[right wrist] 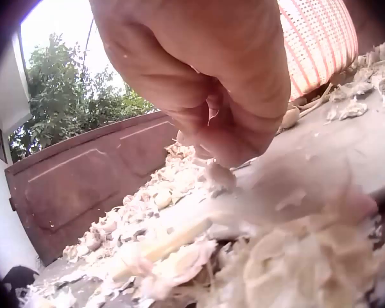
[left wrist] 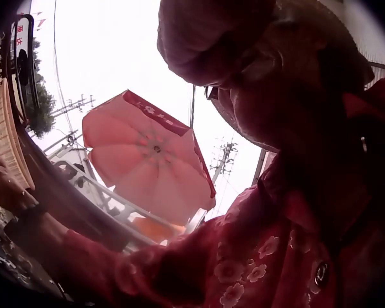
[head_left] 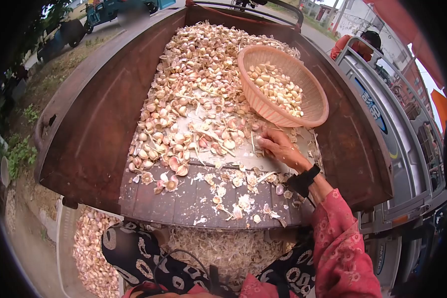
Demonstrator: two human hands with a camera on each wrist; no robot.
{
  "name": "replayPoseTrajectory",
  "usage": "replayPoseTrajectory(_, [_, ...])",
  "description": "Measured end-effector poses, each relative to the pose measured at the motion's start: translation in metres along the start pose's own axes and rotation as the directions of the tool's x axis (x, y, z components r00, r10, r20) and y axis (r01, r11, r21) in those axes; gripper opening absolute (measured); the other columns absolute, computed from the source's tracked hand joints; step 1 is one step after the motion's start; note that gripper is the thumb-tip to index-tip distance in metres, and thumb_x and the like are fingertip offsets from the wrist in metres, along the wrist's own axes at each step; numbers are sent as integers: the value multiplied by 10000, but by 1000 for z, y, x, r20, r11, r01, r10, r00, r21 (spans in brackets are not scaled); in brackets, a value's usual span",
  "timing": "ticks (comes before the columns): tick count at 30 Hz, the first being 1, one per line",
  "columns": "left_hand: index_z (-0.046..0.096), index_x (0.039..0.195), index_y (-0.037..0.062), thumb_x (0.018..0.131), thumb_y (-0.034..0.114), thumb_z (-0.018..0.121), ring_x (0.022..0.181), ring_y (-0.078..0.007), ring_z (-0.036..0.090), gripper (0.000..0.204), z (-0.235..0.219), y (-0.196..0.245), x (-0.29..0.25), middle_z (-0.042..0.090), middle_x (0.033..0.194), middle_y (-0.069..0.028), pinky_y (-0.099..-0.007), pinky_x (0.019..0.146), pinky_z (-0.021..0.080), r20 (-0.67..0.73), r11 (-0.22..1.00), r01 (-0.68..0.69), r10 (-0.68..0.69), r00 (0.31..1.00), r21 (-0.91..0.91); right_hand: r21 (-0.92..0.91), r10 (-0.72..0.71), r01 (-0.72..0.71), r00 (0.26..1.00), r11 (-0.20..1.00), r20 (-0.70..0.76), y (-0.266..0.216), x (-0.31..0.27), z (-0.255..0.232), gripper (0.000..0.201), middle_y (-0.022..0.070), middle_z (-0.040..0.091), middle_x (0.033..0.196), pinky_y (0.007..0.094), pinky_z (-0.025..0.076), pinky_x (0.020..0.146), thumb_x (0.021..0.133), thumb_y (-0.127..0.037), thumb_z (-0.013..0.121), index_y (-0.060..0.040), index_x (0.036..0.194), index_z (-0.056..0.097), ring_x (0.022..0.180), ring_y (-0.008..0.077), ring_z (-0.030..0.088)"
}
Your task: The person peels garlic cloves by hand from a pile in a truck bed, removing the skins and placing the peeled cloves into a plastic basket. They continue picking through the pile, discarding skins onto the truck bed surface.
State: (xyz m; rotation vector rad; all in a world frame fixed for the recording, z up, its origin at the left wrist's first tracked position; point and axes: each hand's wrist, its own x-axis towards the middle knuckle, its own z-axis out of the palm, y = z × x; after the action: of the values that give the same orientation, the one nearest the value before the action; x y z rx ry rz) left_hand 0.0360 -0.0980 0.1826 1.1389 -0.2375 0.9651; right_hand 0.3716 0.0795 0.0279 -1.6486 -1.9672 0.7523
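Note:
My right hand (head_left: 283, 149) is low over the metal bed, just in front of the pink basket (head_left: 251, 92), its fingers curled. In the right wrist view, a small pale garlic clove (right wrist: 219, 178) shows at its fingertips, partly covered by them. Peeled cloves (head_left: 273, 84) lie in the tilted basket. Unpeeled garlic (head_left: 198, 64) is heaped across the bed behind and left of the hand. My left hand (left wrist: 212, 38) appears dark and close up at the top of the left wrist view, its fingers hidden; the head view does not include it.
Rusty side walls (head_left: 94, 114) enclose the cart bed. Papery skins (head_left: 243, 201) litter its front edge. Below stands a pale crate (head_left: 64, 248) of reddish garlic, beside more skins. A grey vehicle (head_left: 382, 109) and another person (head_left: 367, 44) are at right. A red umbrella (left wrist: 154, 147) spreads overhead.

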Motion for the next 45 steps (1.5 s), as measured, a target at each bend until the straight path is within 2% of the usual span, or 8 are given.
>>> replayPoseTrajectory(6, [647,999,-76,909,72,672,616,-156,560,176,-7,-4,-6,653,858,-177,-254,526,444,-35,992,-17,21,999,122,871,-28,-242,960,427,280,-67,-62,3,280,79,652,961,183,431,566,1045,-241,512,4,1161,578,746,64,551])
replayPoseTrajectory(9, [628,1021,-58,938,104,658,571,-88,498,185,-24,-21,-13,645,854,-159,-214,495,394,-259,875,0,143,955,484,900,-135,-196,954,390,266,-99,-87,-4,341,98,644,1042,188,432,580,1042,-200,513,35,1287,548,747,68,545])
replayPoseTrajectory(15, [608,1097,-4,976,132,618,571,-34,426,182,-84,-83,-14,630,854,-68,-169,466,311,-686,940,340,-261,679,-21,806,-654,274,736,525,176,-203,-152,-32,314,136,631,1012,285,485,681,1010,-163,544,73,1206,612,802,184,611])
replayPoseTrajectory(19, [612,1094,-3,974,135,624,586,-24,426,183,-98,-101,-21,631,883,-52,-154,472,302,-691,922,385,-297,660,-28,786,-640,-104,520,609,565,-240,-168,-47,201,236,649,1051,285,581,655,961,25,556,152,1072,666,828,253,693])
replayPoseTrajectory(22, [612,1090,-8,974,129,622,586,-23,426,179,-105,-106,-28,628,875,-51,-154,469,301,-711,922,386,-298,637,-41,976,-892,189,452,112,15,-237,-178,-21,229,208,618,1116,270,595,720,984,37,501,150,1134,632,912,235,690])
replayPoseTrajectory(25, [612,1086,-9,974,130,623,591,-21,434,179,-109,-107,-29,625,874,-52,-153,469,309,-718,917,394,-311,623,-56,991,-746,-133,657,33,113,-249,-188,-23,209,194,625,1070,267,596,740,983,45,499,153,1099,636,898,229,695])
replayPoseTrajectory(31, [606,1088,-4,977,124,604,612,-38,479,169,-111,-111,-27,629,875,-69,-160,464,347,-688,925,364,-335,644,-110,964,-896,259,411,-63,-169,-243,-165,-13,192,195,641,916,301,558,629,936,26,608,172,1060,628,768,241,690])
replayPoseTrajectory(45, [539,1213,-28,1043,246,435,1016,-229,637,339,-126,-154,-30,622,1113,-132,-364,879,561,-459,688,-24,-457,762,-725,340,-482,441,875,831,41,-143,-83,22,295,110,657,1157,349,501,858,902,-83,663,-58,1195,665,1029,247,625])
